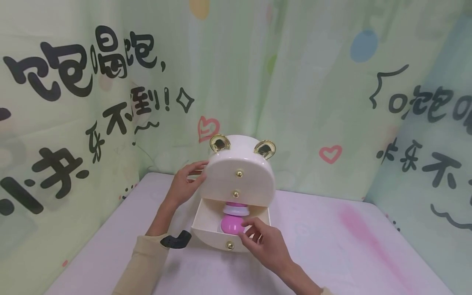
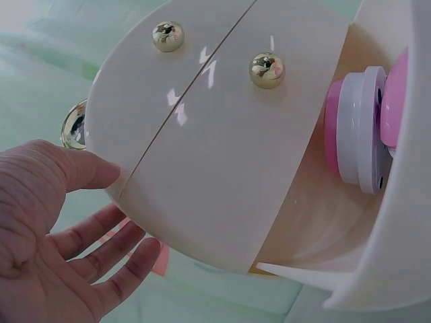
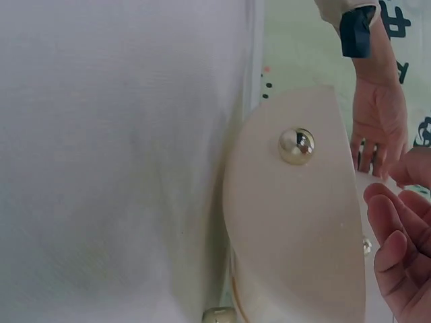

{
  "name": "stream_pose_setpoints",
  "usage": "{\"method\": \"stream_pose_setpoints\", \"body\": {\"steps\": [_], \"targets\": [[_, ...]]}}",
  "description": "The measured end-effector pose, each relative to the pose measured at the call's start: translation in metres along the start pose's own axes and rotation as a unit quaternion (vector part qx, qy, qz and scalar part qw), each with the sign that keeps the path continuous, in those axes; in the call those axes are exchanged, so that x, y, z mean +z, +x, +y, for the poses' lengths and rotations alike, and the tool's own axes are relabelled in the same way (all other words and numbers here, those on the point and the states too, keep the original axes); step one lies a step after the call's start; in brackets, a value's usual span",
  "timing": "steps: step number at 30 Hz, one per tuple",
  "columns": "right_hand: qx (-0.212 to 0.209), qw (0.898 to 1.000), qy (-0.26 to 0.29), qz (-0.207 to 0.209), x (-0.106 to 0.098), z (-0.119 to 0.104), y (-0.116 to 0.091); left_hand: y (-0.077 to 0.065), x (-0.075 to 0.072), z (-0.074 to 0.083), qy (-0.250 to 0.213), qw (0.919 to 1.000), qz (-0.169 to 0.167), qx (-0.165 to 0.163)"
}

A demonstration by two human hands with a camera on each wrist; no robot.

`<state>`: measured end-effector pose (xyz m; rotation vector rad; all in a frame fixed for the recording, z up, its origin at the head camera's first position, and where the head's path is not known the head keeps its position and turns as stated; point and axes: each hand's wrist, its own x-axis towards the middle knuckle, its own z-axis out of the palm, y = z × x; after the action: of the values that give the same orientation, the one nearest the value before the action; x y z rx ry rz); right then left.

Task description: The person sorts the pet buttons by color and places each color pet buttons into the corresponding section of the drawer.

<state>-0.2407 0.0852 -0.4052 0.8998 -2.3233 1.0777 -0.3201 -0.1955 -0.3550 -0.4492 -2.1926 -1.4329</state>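
A white rounded drawer box (image 1: 239, 182) with gold ear-like rings and gold ball knobs stands on the table. Its bottom drawer (image 1: 206, 219) is pulled out. Inside lie a round pink piece (image 1: 230, 225) and, behind it, a pink-and-white round piece (image 1: 236, 209), whose stepped white body (image 2: 360, 128) shows in the left wrist view. My left hand (image 1: 184, 184) rests against the box's left side, fingers spread. At the drawer's front rim my right hand (image 1: 267, 243) has its thumb and forefinger apart beside the pink piece. Whether these fingertips touch it is unclear.
The box stands on a pale cloth-covered table (image 1: 332, 246) with a pink smear at right. Pale green curtains (image 1: 295, 102) with dark lettering and hearts surround it on three sides. A black strap end (image 1: 177, 239) sticks out from the left cuff.
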Motion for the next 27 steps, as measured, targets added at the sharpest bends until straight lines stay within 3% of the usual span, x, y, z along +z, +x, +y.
{"method": "stream_pose_setpoints", "body": {"steps": [5, 13, 21, 27], "targets": [[-0.003, 0.999, -0.013, -0.030, 0.007, -0.001, -0.006, -0.001, 0.001, -0.001, 0.001, 1.0000, -0.001, 0.001], [-0.093, 0.991, -0.059, -0.077, 0.021, 0.002, -0.012, 0.001, 0.000, -0.001, -0.003, 1.0000, 0.000, 0.006], [-0.056, 0.982, -0.088, -0.157, 0.026, -0.004, -0.007, 0.001, 0.000, -0.003, -0.005, 1.0000, 0.000, 0.008], [-0.071, 0.973, -0.136, -0.170, 0.028, -0.003, -0.002, 0.002, 0.000, -0.003, -0.001, 1.0000, -0.002, 0.004]]}}
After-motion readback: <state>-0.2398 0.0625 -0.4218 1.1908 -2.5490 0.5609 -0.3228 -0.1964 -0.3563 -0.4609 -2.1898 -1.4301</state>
